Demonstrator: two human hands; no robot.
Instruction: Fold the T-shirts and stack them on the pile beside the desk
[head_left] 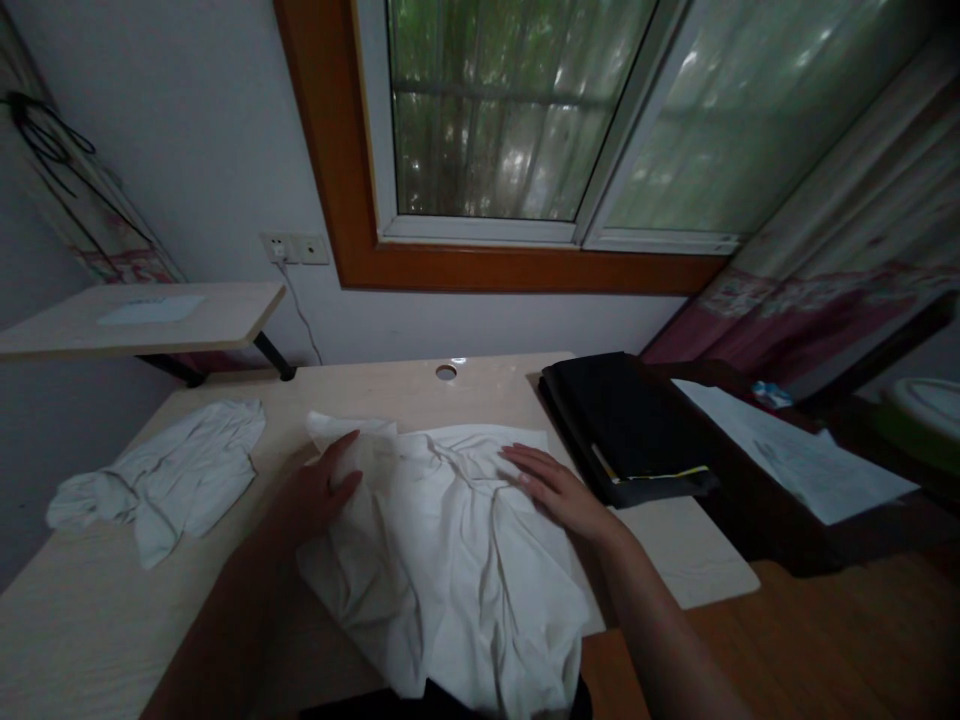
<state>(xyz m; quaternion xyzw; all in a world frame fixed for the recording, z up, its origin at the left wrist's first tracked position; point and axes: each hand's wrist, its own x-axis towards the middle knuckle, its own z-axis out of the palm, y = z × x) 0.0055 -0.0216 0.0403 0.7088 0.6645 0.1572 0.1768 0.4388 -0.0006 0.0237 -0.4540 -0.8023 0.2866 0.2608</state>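
Observation:
A creased white garment (pixel 480 560) lies spread on the light wood desk, its lower part hanging over the front edge towards me. I cannot tell what kind of garment it is. My left hand (pixel 319 492) rests on its upper left side, thumb and forefinger apart. Across from it, my right hand (pixel 562 495) lies on the upper right edge with its fingers stretched out and flat. Gathered folds run down the cloth between the two hands. A second crumpled white cloth (pixel 187 470) sits at the left of the desk.
Black folders or flat cases (pixel 622 420) are stacked at the desk's (pixel 405 385) right. Beyond them, paper sheets (pixel 787 450) lie on a dark surface. A raised shelf (pixel 217 300) stands at the back left, below a wall socket (pixel 294 248). A window (pixel 517 130) is behind.

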